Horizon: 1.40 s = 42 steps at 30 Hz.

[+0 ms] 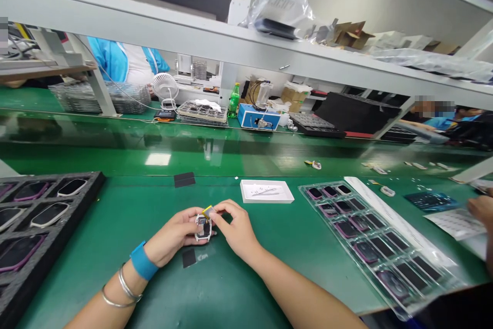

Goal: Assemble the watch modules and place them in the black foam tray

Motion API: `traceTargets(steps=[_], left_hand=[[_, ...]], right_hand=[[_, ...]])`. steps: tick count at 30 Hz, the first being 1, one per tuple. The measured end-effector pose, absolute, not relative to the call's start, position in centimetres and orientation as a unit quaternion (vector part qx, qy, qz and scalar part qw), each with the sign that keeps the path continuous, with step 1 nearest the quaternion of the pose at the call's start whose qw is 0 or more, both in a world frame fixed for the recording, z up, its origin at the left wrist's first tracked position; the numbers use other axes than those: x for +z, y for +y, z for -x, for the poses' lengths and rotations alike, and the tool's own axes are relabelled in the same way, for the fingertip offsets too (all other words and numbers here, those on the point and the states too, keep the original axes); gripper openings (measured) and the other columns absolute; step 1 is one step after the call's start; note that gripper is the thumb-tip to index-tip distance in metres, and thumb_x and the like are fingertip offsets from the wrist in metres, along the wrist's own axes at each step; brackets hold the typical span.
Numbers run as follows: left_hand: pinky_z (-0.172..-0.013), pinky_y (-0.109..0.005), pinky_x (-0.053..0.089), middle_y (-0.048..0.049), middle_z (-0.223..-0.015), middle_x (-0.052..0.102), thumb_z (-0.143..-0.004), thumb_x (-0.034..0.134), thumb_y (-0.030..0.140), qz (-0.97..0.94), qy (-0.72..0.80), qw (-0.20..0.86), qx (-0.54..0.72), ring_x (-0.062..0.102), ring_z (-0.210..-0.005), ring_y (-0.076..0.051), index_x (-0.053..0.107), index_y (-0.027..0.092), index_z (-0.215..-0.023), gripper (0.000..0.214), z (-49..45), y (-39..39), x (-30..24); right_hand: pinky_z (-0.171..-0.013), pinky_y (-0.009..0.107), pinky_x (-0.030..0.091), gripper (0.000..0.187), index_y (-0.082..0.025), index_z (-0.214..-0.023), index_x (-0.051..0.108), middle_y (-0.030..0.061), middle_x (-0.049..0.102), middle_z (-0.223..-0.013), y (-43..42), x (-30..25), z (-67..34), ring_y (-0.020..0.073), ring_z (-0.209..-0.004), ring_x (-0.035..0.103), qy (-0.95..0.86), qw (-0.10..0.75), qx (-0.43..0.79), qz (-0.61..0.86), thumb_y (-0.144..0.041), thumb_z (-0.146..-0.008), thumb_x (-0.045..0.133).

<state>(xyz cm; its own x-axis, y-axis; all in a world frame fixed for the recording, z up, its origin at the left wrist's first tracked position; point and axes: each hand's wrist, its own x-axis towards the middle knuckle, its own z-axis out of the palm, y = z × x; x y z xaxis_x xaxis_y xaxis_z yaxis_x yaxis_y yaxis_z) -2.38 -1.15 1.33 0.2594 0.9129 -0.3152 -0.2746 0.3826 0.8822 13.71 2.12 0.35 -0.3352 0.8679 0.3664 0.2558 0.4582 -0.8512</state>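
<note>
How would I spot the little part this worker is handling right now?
Start at the green worktable and look to its near middle, where the left hand and right hand meet. Pinched between them is a small white-framed watch-like casing. Unlike the similar pieces lying in trays either side, it alone is held off the table, with a yellow tab at its top.

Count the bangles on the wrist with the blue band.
2. Both silver bangles sit on the left forearm, below the blue wristband: one close behind the band, the other further down the arm. The left hand holds a small watch case.
</note>
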Motion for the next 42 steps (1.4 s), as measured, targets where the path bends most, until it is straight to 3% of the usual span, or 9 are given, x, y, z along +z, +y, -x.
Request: traceTargets(steps=[2, 7, 12, 15, 19, 23, 28, 37, 42], left_hand=[[-0.073, -0.029, 0.052, -0.0046, -0.083, 0.066, -0.062, 0.073, 0.019, -0.372, 0.438, 0.702, 0.419, 0.063, -0.082, -0.017, 0.059, 0.016, -0.091, 0.033, 2.3, -1.1, 1.2], [-0.054, -0.023, 0.051, -0.0022, -0.068, 0.063, -0.067, 0.069, 0.019, -0.374, 0.497, 0.668, 0.408, 0.06, -0.064, -0.015, 0.059, 0.014, -0.087, 0.023, 2.0, -1.1, 0.7], [-0.078, -0.033, 0.052, -0.0057, -0.081, 0.066, -0.068, 0.06, 0.008, -0.261, 0.438, 0.725, 0.463, 0.062, -0.075, -0.015, 0.061, 0.013, -0.098, 0.031, 2.6, -1.0, 0.7], [-0.081, -0.034, 0.051, -0.0085, -0.086, 0.067, -0.072, 0.059, 0.011, -0.244, 0.422, 0.731, 0.477, 0.063, -0.077, -0.016, 0.061, 0.012, -0.102, 0.03, 2.9, -0.8, 0.8], [-0.082, -0.033, 0.051, -0.0075, -0.091, 0.067, -0.071, 0.067, 0.013, -0.282, 0.424, 0.718, 0.474, 0.063, -0.079, -0.015, 0.06, 0.015, -0.105, 0.034, 2.9, -0.8, 0.9], [-0.082, -0.033, 0.051, -0.0087, -0.099, 0.067, -0.068, 0.072, 0.017, -0.324, 0.399, 0.712, 0.478, 0.063, -0.088, -0.018, 0.059, 0.016, -0.106, 0.04, 2.8, -0.9, 0.8], [-0.074, -0.031, 0.051, -0.0107, -0.096, 0.067, -0.064, 0.076, 0.024, -0.366, 0.392, 0.691, 0.485, 0.064, -0.085, -0.02, 0.059, 0.015, -0.103, 0.043, 2.4, -1.0, 0.2], [-0.063, -0.033, 0.051, -0.0076, -0.08, 0.066, -0.049, 0.083, 0.023, -0.364, 0.394, 0.655, 0.532, 0.064, -0.069, -0.018, 0.049, 0.018, -0.112, 0.072, 2.2, 0.1, -0.8], [-0.07, -0.035, 0.052, -0.0118, -0.09, 0.064, -0.07, 0.066, 0.021, -0.339, 0.464, 0.567, 0.59, 0.064, -0.072, -0.017, 0.054, 0.012, -0.105, 0.038, 4.9, 1.2, 1.6]], right_hand=[[-0.074, 0.028, 0.045, 0.006, -0.02, -0.078, 0.065, 0.0014, 0.064, -0.079, 1.9, 0.5, -13.7, 0.0145, -0.078, 0.057, -0.755, 0.436, 0.305, 0.382, -0.02, -0.08, 0.059], [-0.078, 0.032, 0.043, 0.006, -0.02, -0.078, 0.064, 0.0013, 0.064, -0.076, 1.3, 0.2, -13.5, 0.0145, -0.075, 0.055, -0.822, 0.427, 0.165, 0.339, -0.019, -0.08, 0.059], [-0.096, 0.041, 0.033, 0.013, -0.022, -0.089, 0.063, 0.0011, 0.064, -0.08, 0.9, -0.1, -13.6, 0.0146, -0.079, 0.053, -0.886, 0.357, -0.013, 0.295, -0.015, -0.085, 0.052], [-0.099, 0.044, 0.031, 0.015, -0.023, -0.094, 0.063, 0.0017, 0.064, -0.085, 0.8, -0.1, -13.7, 0.0154, -0.082, 0.052, -0.897, 0.327, -0.041, 0.294, -0.015, -0.085, 0.052], [-0.096, 0.042, 0.037, 0.015, -0.024, -0.092, 0.063, 0.0023, 0.062, -0.09, 1.0, 0.0, -13.8, 0.0161, -0.087, 0.052, -0.885, 0.344, 0.047, 0.31, -0.016, -0.085, 0.053], [-0.092, 0.037, 0.045, 0.031, -0.023, -0.106, 0.055, 0.0056, 0.056, -0.11, 1.7, -0.2, -13.8, 0.0183, -0.104, 0.052, -0.802, 0.382, 0.3, 0.348, -0.015, -0.077, 0.061], [-0.091, 0.038, 0.048, 0.051, -0.026, -0.127, 0.034, 0.0071, 0.058, -0.117, 2.0, -1.0, -13.7, 0.0172, -0.104, 0.059, -0.68, 0.33, 0.594, 0.275, -0.025, -0.08, 0.057], [-0.087, 0.042, 0.052, 0.06, -0.02, -0.123, 0.041, 0.0169, 0.058, -0.118, 3.0, -2.0, -13.7, 0.0252, -0.1, 0.063, -0.694, 0.347, 0.525, 0.348, -0.046, -0.073, 0.062], [-0.085, 0.039, 0.053, 0.06, -0.021, -0.121, 0.044, 0.0157, 0.059, -0.118, 4.2, -2.7, -14.5, 0.028, -0.106, 0.059, -0.702, 0.377, 0.478, 0.369, -0.048, -0.071, 0.063]])
